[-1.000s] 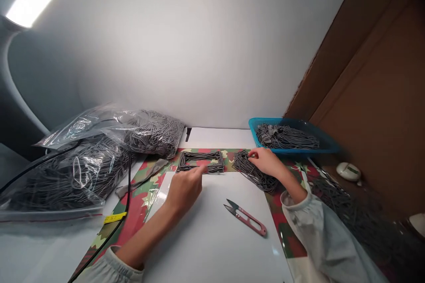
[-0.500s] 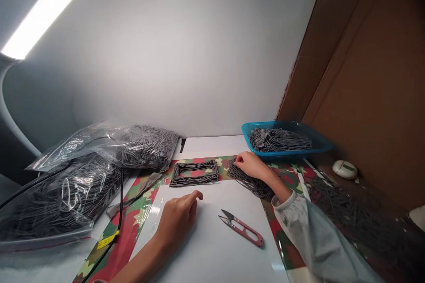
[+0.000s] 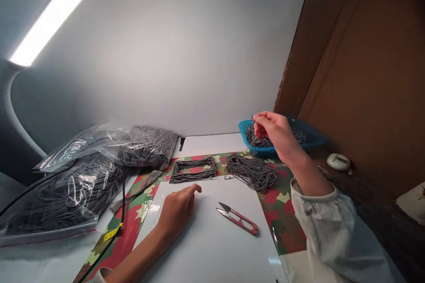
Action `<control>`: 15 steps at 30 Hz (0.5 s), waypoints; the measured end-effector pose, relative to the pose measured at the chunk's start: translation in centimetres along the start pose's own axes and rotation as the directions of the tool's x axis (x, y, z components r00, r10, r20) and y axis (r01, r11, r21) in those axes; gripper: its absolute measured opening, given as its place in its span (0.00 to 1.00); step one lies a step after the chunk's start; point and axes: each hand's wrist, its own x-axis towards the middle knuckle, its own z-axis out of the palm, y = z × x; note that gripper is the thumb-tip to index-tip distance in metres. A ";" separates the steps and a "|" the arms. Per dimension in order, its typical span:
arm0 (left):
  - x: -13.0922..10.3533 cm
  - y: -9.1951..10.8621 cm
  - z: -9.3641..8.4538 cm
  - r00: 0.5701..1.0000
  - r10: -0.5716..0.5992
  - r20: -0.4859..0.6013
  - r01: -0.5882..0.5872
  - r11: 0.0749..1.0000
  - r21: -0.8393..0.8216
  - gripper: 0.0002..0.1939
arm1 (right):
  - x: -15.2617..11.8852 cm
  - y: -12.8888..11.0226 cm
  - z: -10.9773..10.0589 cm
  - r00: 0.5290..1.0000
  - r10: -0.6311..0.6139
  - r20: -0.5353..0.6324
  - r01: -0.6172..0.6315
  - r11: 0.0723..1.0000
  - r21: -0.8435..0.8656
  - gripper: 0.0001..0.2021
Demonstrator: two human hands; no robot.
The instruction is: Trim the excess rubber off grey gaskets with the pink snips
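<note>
The thin grey piece [image 3: 253, 131] is up in front of the near left part of the blue basket [image 3: 317, 140], pinched between the thumb and fingers of my right hand [image 3: 274, 130]. That grip is closed on it; the view is blurred there, so it may be more than one strand. Behind my hand, more grey pieces [image 3: 299, 136] lie in the basket.

Nearer me, apart from my hand, a loose heap of bent grey pieces [image 3: 254, 173] lies on the camouflage-patterned mat [image 3: 282, 223] and over the edge of the white sheet [image 3: 206, 252]. To its left, more such pieces form a rectangular frame [image 3: 192, 177] around an open middle.

My left hand [image 3: 177, 210] is low over the white sheet, just below the frame, fingers loosely curled with the index finger bent forward. I see nothing in its grip, and I cannot tell how far open it is. Red-handled snips [image 3: 239, 222] lie on the sheet to its right, blades apart and pointing up and left.

Further left on the desk [image 3: 43, 261], two clear bags [image 3: 149, 146] [image 3: 79, 194] bulge with grey pieces beside a black cable [image 3: 123, 199] with a yellow tag [image 3: 113, 232].
</note>
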 end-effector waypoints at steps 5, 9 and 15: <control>0.0 0.1 -0.2 0.999 0.003 -0.034 -0.005 0.999 -0.053 0.08 | -1.9 -2.5 -0.4 0.994 -0.070 0.083 0.062 0.994 0.095 0.08; 0.1 0.4 -0.5 0.996 -0.009 -0.088 -0.001 0.994 -0.111 0.08 | -2.8 -2.6 0.3 0.959 -0.060 0.278 0.045 0.997 0.059 0.08; 0.5 0.7 -0.6 0.982 -0.063 -0.179 0.022 0.975 -0.221 0.10 | -3.8 -1.8 2.5 0.892 -0.029 0.451 0.052 0.998 -0.038 0.08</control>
